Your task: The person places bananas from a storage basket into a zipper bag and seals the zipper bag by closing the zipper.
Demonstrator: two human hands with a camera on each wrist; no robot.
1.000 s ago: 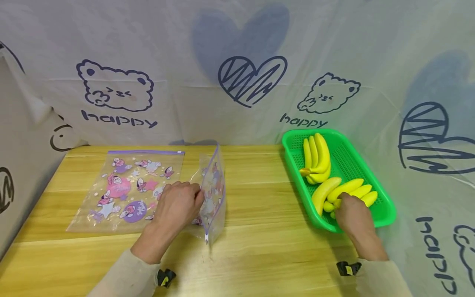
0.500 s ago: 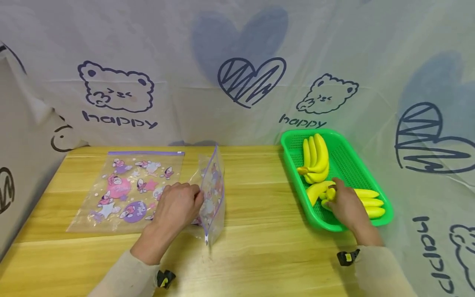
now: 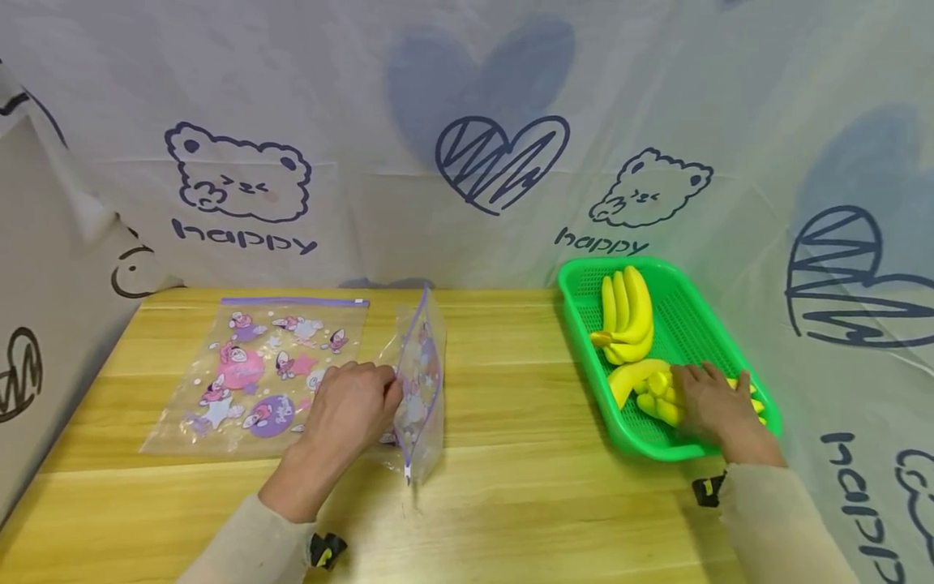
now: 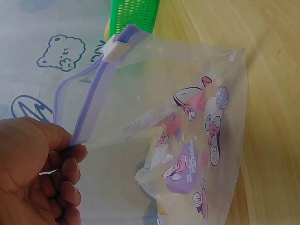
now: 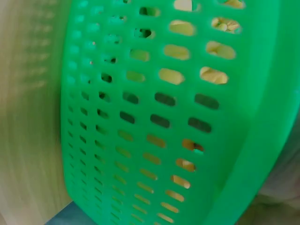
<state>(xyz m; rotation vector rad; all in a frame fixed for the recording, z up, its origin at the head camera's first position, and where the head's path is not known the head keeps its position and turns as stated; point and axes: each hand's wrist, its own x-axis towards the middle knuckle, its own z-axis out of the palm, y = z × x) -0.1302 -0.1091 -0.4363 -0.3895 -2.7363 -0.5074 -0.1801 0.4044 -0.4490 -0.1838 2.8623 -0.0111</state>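
In the head view my left hand (image 3: 353,414) holds a clear zip bag (image 3: 422,389) with a purple zip edge and cartoon prints. The left wrist view shows thumb and fingers pinching the bag's rim (image 4: 89,105), with its mouth gaping and a white slider near the far corner. My right hand (image 3: 722,410) lies over a bunch of yellow bananas (image 3: 660,397) in the green basket (image 3: 620,434), fingers bent over it; the fingertips are partly hidden. Basket wall fills the right wrist view, hiding nearly all of that hand.
Another bunch of bananas (image 3: 626,316) lies at the basket's far left, with a single banana (image 3: 631,377) beside the handled bunch. A second printed zip bag (image 3: 255,373) lies flat on the wooden table (image 3: 503,405). White printed cloth (image 3: 387,219) closes off the back and sides.
My right hand has shifted right from the stem end of the near bunch onto its middle. The bunch has turned, its tips now pointing right. My left hand stays on the bag.
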